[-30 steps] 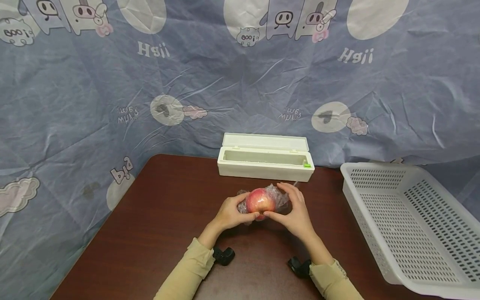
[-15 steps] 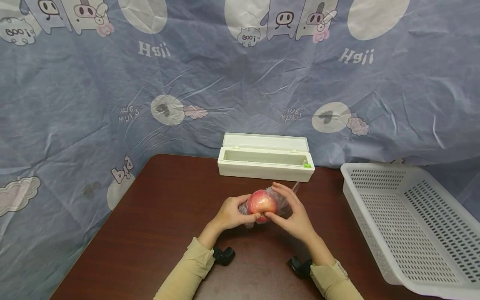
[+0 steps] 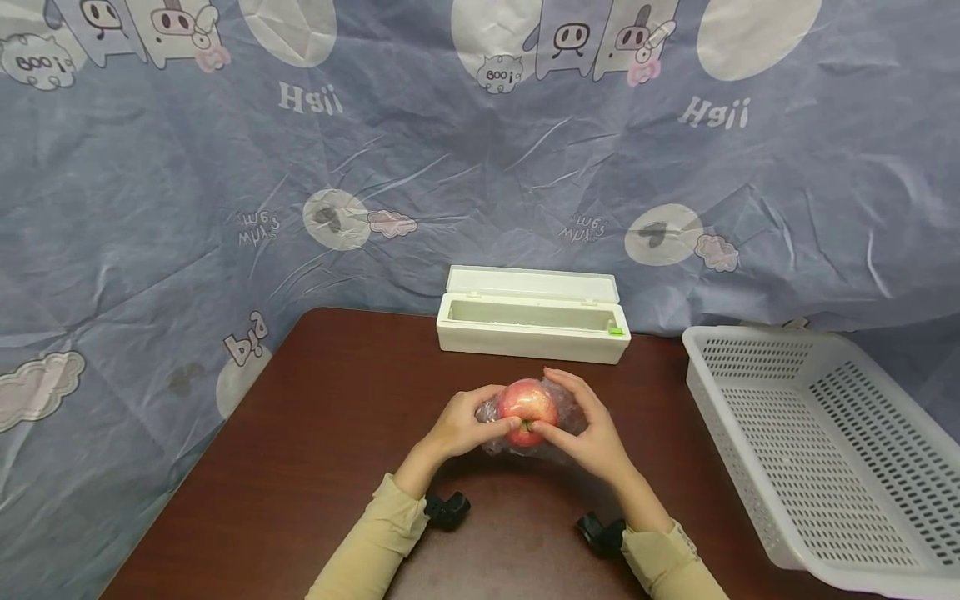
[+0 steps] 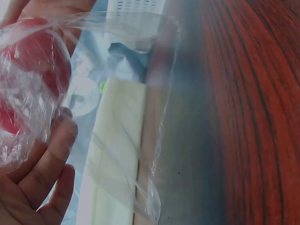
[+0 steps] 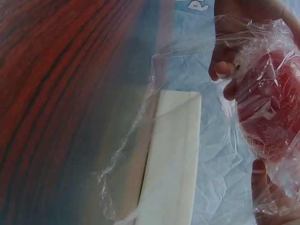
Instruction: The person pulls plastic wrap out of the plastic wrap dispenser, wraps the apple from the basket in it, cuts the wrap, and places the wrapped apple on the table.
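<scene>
Between both hands, raised over the table, is a red apple [image 3: 529, 402] partly wrapped in clear cling film [image 5: 267, 108]. My left hand [image 3: 459, 425] grips its left side, thumb near the stem and fingers reaching round behind. From the right, my right hand [image 3: 592, 425] holds the apple and the film, its thumb also close to the stem. A loose sheet of the film [image 4: 161, 117] hangs down from the apple in the left wrist view, and its crinkled edge shows in the right wrist view too. Bunched film lies against the apple's underside.
A long white cling film box [image 3: 534, 342] stands at the table's back edge, lid raised, a green slider at its right end. At the right is a white perforated basket [image 3: 708, 417]. A blue printed cloth [image 3: 450, 183] hangs behind the dark wooden table [image 3: 300, 467].
The apple has tipped so that its stem end shows more, and has shifted slightly right. The film strip that stuck up by the right fingers now lies lower, spread behind the apple.
</scene>
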{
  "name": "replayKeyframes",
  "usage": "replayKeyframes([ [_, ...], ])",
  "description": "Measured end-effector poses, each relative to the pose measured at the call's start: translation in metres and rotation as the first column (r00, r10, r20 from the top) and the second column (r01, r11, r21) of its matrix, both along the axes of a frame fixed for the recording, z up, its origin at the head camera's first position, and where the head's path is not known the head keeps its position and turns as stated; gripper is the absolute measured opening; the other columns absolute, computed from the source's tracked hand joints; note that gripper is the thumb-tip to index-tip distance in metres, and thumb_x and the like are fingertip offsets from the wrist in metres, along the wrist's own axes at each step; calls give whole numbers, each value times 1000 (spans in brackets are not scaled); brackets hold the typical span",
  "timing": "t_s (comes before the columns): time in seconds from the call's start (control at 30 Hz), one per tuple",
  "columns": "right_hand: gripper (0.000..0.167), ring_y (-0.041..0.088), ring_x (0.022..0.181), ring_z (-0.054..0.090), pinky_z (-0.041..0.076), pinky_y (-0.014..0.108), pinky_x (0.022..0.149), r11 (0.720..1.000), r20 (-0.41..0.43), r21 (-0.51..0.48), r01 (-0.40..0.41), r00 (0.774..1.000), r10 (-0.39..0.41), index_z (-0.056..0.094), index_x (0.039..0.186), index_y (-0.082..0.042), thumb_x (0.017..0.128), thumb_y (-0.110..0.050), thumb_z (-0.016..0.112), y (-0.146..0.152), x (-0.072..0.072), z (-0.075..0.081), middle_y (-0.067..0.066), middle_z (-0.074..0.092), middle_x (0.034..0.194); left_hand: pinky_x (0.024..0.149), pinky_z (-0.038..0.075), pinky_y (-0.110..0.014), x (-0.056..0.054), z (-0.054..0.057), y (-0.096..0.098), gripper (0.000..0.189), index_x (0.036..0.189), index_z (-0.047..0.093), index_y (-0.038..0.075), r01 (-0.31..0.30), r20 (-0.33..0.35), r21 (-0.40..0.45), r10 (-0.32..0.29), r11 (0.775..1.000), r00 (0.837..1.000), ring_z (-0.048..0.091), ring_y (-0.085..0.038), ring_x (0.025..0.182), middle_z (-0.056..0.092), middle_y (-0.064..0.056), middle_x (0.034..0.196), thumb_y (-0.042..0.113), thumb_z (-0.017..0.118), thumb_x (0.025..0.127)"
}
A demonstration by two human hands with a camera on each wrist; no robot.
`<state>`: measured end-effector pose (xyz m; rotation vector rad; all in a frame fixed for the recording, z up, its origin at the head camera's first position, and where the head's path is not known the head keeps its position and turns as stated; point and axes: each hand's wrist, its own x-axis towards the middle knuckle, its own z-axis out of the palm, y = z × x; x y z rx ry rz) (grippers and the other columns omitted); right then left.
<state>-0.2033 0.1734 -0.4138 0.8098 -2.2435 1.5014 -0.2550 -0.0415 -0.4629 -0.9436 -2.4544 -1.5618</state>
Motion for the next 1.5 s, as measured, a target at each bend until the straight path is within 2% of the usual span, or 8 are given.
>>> replayKeyframes([
  [0.27,61,13,110,50,45,23,86,998,22,-47,46,999,-45,52,125,4,70,8,77,-1,-1,-1,19,51,124,71,51,-28,1,4,0,44,121,59,25,-42,-17,11,42,999,999,61,-7,83,68,5,100,42,69,82],
  [0.57,56,16,104,52,46,23,81,991,37,-74,112,993,-109,55,121,3,70,9,76,-4,1,0,18,54,120,75,50,-28,2,8,1,50,127,57,22,-79,-92,-24,76,997,993,61,-8,91,66,2,109,45,67,84],
  [0.8,52,15,100,53,46,20,80,987,43,-96,127,991,-123,56,120,4,71,9,75,-4,0,-2,20,56,117,90,46,-31,2,11,3,56,130,56,19,-56,-129,19,58,998,990,56,-8,110,60,8,124,40,73,80],
  [0.93,51,15,102,53,45,18,83,981,60,-130,143,989,-136,55,119,6,72,10,74,-4,-1,-2,21,55,117,88,48,-32,4,11,5,69,131,55,21,-44,-102,51,49,998,994,57,-9,107,59,8,124,37,82,70],
  [1.07,51,15,101,52,45,17,83,977,79,-127,173,983,-164,56,120,5,73,9,75,-3,-1,0,19,56,117,93,45,-32,5,9,7,86,135,50,25,-26,-114,33,29,999,993,53,-9,113,54,7,129,42,88,59],
  [1.27,48,12,100,53,46,16,80,976,130,-125,180,978,-163,55,120,5,76,5,74,-3,-1,-1,18,56,117,93,45,-31,5,7,10,86,137,48,23,-3,-135,60,11,998,991,51,-11,115,53,4,130,32,89,62],
  [1.33,44,9,99,53,46,16,79,977,144,-139,165,979,-145,54,121,5,79,5,70,-2,-2,-2,19,56,118,93,45,-32,7,9,10,84,136,49,18,15,-134,87,-3,996,991,51,-13,115,53,1,129,25,89,63],
  [1.5,34,4,98,55,49,16,75,975,139,-182,129,985,-105,54,121,7,88,7,58,1,-4,-2,23,55,117,92,46,-35,17,27,8,80,132,51,6,55,-152,150,-32,987,988,54,-20,111,55,-10,124,10,88,61],
])
